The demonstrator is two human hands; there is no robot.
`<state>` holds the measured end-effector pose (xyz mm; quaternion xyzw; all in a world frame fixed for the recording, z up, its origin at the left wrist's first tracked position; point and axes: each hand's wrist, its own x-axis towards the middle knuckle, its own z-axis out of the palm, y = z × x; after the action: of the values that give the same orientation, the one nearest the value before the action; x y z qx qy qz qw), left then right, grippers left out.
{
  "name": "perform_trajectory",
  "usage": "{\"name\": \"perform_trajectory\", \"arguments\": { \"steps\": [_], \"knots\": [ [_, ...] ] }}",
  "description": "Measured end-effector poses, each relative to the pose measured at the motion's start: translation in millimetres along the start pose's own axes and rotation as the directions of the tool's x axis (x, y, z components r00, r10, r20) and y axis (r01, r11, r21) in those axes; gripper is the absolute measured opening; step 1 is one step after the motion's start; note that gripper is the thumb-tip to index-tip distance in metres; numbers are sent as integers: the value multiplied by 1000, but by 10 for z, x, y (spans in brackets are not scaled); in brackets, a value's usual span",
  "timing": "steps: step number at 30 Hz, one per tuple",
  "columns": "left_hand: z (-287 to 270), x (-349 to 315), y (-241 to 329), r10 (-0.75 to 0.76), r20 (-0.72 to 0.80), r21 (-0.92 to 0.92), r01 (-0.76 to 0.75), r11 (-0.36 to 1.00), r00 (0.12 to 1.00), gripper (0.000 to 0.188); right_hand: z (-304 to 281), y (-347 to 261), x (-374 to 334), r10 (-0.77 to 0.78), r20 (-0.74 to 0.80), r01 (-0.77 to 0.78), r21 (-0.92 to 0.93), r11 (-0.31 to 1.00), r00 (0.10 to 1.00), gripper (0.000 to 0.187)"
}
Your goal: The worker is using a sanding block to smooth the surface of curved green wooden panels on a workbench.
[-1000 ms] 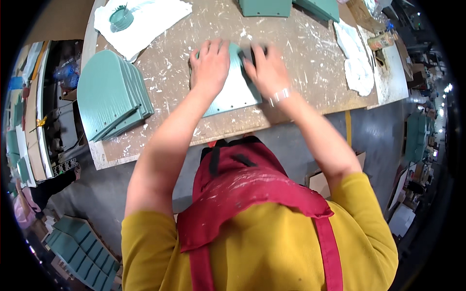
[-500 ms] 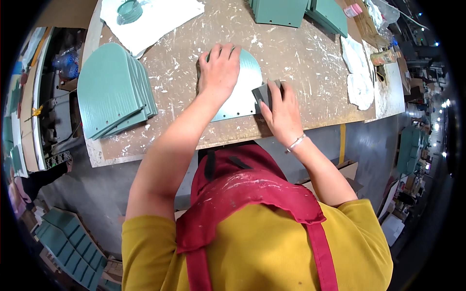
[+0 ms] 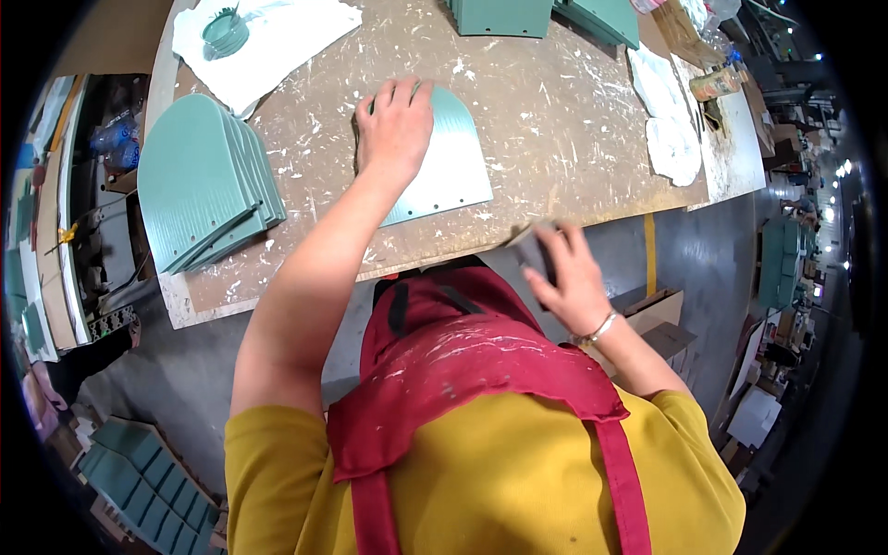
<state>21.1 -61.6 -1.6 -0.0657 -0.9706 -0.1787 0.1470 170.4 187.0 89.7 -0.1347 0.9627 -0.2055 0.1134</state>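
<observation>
A green round-topped panel [image 3: 455,153] with small holes along its straight near edge lies flat on the worktable. My left hand [image 3: 396,137] rests on the panel's upper left part, with its fingers bent over the curved edge and holding it in place. Off the table's front edge, slightly blurred, my right hand [image 3: 577,285] grips a dark grey sanding block [image 3: 533,255]. The block is apart from the panel. To the left, several similar green panels stand in a leaning stack [image 3: 196,176].
The brown worktable [image 3: 555,139] is speckled with white marks. A white cloth [image 3: 277,46] bears a green ring-shaped item [image 3: 225,33] at the far left. More green panels [image 3: 499,17] sit at the back. White rags [image 3: 671,139] and a bottle [image 3: 717,85] lie to the right.
My right hand has drawn the sanding block off the panel, toward me and past the table edge. My left hand stays on the panel. The whole view has shifted slightly.
</observation>
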Motion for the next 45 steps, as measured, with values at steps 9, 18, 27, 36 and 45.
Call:
{"name": "perform_trajectory", "arguments": {
  "steps": [9,18,27,36,45],
  "knots": [
    [23,-4,10,23,37,74,-26,997,999,39,-83,215,1120,-92,-325,98,3,995,941,54],
    [-90,41,65,53,72,109,-61,992,996,41,-78,647,1825,-487,-296,473,-122,873,822,57],
    [-181,32,105,16,119,92,-27,995,993,41,263,465,1142,-727,198,743,-12,669,657,51],
    [-168,48,183,10,83,146,-22,989,997,41,97,585,1829,-750,-50,747,-75,661,659,53],
    [-227,90,277,21,106,137,-35,990,994,42,-67,537,1717,-808,-214,833,70,548,549,23]
  ]
}}
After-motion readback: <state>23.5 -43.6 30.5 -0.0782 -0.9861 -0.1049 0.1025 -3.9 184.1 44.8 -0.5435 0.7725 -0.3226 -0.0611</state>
